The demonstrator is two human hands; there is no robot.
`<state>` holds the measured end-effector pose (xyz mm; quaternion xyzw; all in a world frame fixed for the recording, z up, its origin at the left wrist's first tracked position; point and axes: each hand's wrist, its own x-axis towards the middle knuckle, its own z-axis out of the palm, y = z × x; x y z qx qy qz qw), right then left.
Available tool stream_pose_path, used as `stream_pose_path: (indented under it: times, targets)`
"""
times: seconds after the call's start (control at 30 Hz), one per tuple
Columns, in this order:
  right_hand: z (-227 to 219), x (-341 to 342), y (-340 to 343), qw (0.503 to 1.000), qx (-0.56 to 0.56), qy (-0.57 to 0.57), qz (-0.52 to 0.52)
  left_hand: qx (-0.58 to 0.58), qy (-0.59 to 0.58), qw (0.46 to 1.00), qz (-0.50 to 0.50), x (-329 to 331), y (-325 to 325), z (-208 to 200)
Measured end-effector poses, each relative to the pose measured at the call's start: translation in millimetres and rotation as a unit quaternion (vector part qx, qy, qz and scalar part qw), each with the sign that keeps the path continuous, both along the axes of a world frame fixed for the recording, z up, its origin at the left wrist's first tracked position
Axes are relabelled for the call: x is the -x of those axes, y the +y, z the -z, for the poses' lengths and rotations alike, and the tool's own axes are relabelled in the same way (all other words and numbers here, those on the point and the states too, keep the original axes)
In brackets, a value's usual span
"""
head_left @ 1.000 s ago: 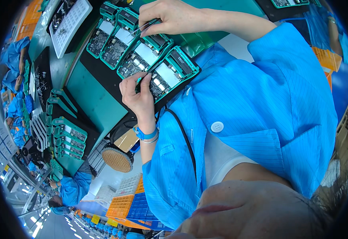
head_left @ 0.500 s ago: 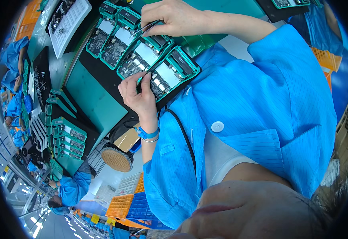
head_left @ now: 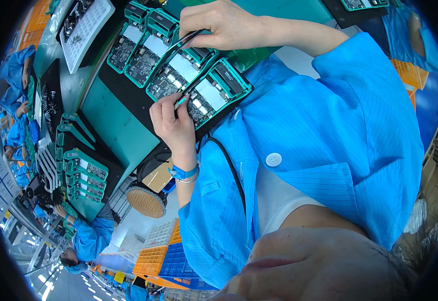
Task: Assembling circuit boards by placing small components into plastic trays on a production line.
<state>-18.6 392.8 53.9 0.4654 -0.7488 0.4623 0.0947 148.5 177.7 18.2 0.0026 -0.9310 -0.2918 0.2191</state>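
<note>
Several circuit boards in teal frames lie side by side on a black mat (head_left: 128,95). My right hand (head_left: 221,25) is closed on dark tweezers (head_left: 193,38), above the upper part of the third board (head_left: 171,78) from the left. At the lower edges of the third board and the nearest board (head_left: 211,95), my left hand (head_left: 171,123) has its thumb and forefinger pinched together. A small teal piece (head_left: 181,102) shows at those fingertips; whether it is held or part of a frame, I cannot tell. Each board carries a white rectangular patch and a black block.
A white perforated tray (head_left: 86,37) stands at the upper left. Farther along the green bench, more teal-framed boards (head_left: 86,175) rest on black mat. A round woven stool (head_left: 146,201) and orange crates (head_left: 151,258) stand beyond the bench. Co-workers in blue (head_left: 91,238) are at the left.
My right hand has shifted slightly right and the tweezers have turned, their tips less plainly visible. My left hand stays at the boards' lower edges, with more of the teal piece showing.
</note>
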Motion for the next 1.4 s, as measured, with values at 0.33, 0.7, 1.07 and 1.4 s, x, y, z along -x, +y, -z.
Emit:
stream_pose_path:
  times: [0.33,0.7,1.07,1.4]
  targets:
    - [-8,-15,-11,0.998,-0.061,0.006,-0.020,0.039,-0.004,0.996,0.076,2,-16,-1]
    - [-10,-44,-29,0.959,-0.224,0.162,-0.064,0.011,-0.023,0.999,0.020,-22,-39,-13]
    - [6,-54,-44,0.953,-0.259,0.145,-0.056,0.008,0.015,0.999,0.044,-32,-39,3]
    - [9,-54,-50,0.938,-0.297,0.163,-0.067,0.080,0.004,0.994,0.073,-29,-43,-5]
